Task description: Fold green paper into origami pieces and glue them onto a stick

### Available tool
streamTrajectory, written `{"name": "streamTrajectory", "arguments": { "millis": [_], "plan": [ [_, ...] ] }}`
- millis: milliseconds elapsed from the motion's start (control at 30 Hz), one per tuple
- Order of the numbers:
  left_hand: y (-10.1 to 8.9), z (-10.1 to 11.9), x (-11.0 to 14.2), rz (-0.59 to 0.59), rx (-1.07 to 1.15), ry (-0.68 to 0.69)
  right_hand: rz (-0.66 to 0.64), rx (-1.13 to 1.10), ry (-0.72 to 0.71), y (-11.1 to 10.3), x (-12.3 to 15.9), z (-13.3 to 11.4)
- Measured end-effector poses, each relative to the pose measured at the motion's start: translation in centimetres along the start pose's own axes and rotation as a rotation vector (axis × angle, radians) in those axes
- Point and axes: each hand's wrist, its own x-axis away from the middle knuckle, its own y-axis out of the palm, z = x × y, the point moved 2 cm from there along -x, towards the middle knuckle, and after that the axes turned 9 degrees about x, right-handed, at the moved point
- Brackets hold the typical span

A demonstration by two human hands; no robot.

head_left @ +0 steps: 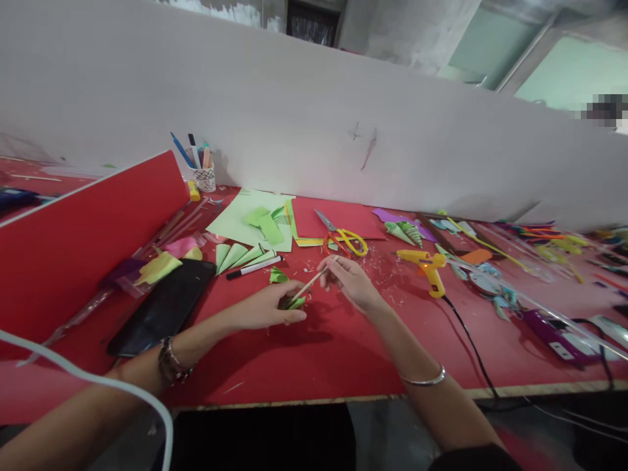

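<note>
Low over the red tabletop, my left hand (pixel 267 306) curls around a small piece of green paper (pixel 296 303), partly hidden by the fingers. A thin pale wooden stick (pixel 309 285) slants from that paper up to my right hand (pixel 347 280), whose fingertips are closed on its upper end. Just behind my left hand lies another folded green paper piece (pixel 279 275). Scissors (pixel 340 237) with one red and one yellow handle rest beyond my right hand. A white marker with a black cap (pixel 254 267) lies behind my left hand, beside several green paper cones (pixel 238 256).
A yellow glue gun (pixel 424 266) with a black cable stands to the right. On the left are a black phone (pixel 161 307), a red upright board (pixel 93 242) and a pen cup (pixel 203 176). Paper sheets (pixel 333 216) lie at the back. A purple power strip (pixel 552 337) sits far right.
</note>
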Motion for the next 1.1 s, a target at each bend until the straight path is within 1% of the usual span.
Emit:
{"name": "streamTrajectory", "arguments": {
  "millis": [100, 200, 267, 333, 400, 433, 467, 500, 533, 567, 633, 667, 700, 733, 800, 900, 1000, 1100],
  "plan": [
    [0.0, 0.1, 0.0, 0.019, 0.156, -0.068, 0.009, 0.014, -0.017, -0.1, -0.3, -0.5],
    [-0.5, -0.1, 0.1, 0.100, 0.244, -0.073, 0.084, 0.034, -0.054, -1.4, -0.6, -1.3],
    [-0.9, -0.5, 0.2, 0.132, 0.332, -0.086, 0.210, 0.075, -0.096, -2.7, -0.9, -2.0],
    [-1.0, -1.0, 0.3, 0.127, 0.454, -0.108, 0.409, 0.125, -0.180, -4.0, -1.1, -2.8],
    [-0.9, -1.3, 0.3, 0.091, 0.547, -0.136, 0.611, 0.220, -0.289, -4.8, -1.1, -3.2],
    [-0.8, -1.4, 0.4, 0.074, 0.576, -0.157, 0.675, 0.301, -0.332, -4.9, -1.1, -3.2],
    [-0.8, -1.5, 0.5, 0.057, 0.595, -0.182, 0.696, 0.408, -0.361, -4.7, -1.1, -3.0],
    [-0.7, -1.5, 0.5, 0.043, 0.609, -0.206, 0.675, 0.537, -0.378, -4.3, -1.1, -2.7],
    [-0.6, -1.5, 0.6, 0.037, 0.619, -0.226, 0.606, 0.677, -0.384, -3.7, -1.2, -2.1],
    [-0.5, -1.5, 0.7, 0.038, 0.629, -0.242, 0.498, 0.820, -0.385, -3.0, -1.3, -1.4],
    [-0.5, -1.5, 0.7, 0.056, 0.655, -0.256, 0.229, 1.042, -0.379, -1.6, -1.4, 0.3],
    [-0.6, -1.6, 0.7, 0.070, 0.672, -0.256, 0.106, 1.103, -0.357, -1.1, -1.5, 1.2],
    [-0.6, -1.6, 0.7, 0.087, 0.692, -0.253, 0.021, 1.142, -0.328, -0.6, -1.5, 1.9],
    [-0.7, -1.7, 0.7, 0.105, 0.714, -0.247, -0.030, 1.164, -0.299, -0.4, -1.5, 2.5],
    [-0.8, -1.8, 0.6, 0.139, 0.760, -0.233, -0.038, 1.167, -0.267, -0.1, -1.4, 3.0],
    [-0.7, -1.8, 0.4, 0.164, 0.848, -0.202, 0.047, 1.068, -0.287, 0.2, -1.0, 2.5],
    [-0.5, -1.8, 0.2, 0.121, 0.939, -0.178, 0.112, 0.886, -0.280, 1.0, -0.6, 1.7],
    [-0.3, -2.0, 0.1, 0.088, 0.945, -0.153, 0.095, 0.734, -0.239, 2.2, -0.3, 1.3]
  ]
}}
